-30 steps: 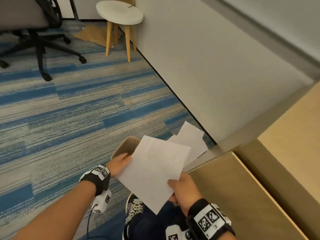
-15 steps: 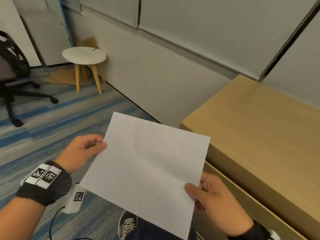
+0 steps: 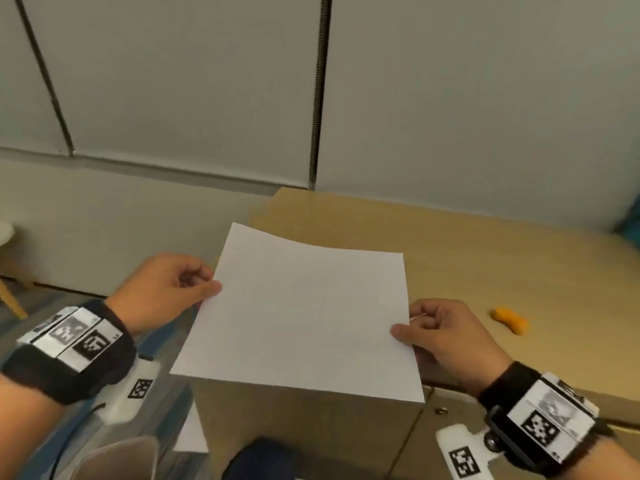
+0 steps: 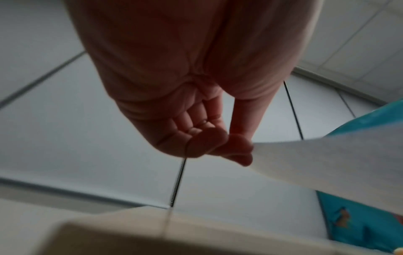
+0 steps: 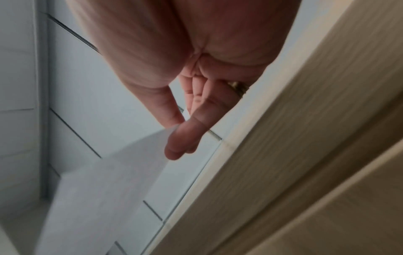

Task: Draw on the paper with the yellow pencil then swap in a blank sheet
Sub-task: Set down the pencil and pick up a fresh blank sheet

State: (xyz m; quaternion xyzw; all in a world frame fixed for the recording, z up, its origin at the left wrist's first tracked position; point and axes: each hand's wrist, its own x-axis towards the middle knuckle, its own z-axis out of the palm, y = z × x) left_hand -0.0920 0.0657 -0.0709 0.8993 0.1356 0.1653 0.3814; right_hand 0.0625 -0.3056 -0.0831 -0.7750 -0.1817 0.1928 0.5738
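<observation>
A blank white sheet (image 3: 304, 317) hangs in the air over the near left corner of the wooden desk (image 3: 450, 251). My left hand (image 3: 204, 289) pinches its left edge between thumb and forefinger. My right hand (image 3: 403, 332) pinches the right edge the same way. In the left wrist view the sheet (image 4: 327, 162) runs off to the right from the left hand (image 4: 237, 151). In the right wrist view the sheet (image 5: 104, 189) slopes down to the left from the right hand (image 5: 174, 131). A yellow-orange object (image 3: 509, 320), blurred, lies on the desk right of my right hand.
More white paper (image 3: 190, 434) lies low beside the desk's side panel. A grey seat edge (image 3: 114, 459) shows at the bottom left. A stool (image 3: 7, 265) stands at the far left. A grey panelled wall (image 3: 207, 81) rises behind the desk. Something teal (image 3: 628, 220) sits at the right edge.
I have turned from the floor towards the desk. Both hands carried the sheet up and to the right, from low beside the desk to above its corner. Their pinch has stayed the same.
</observation>
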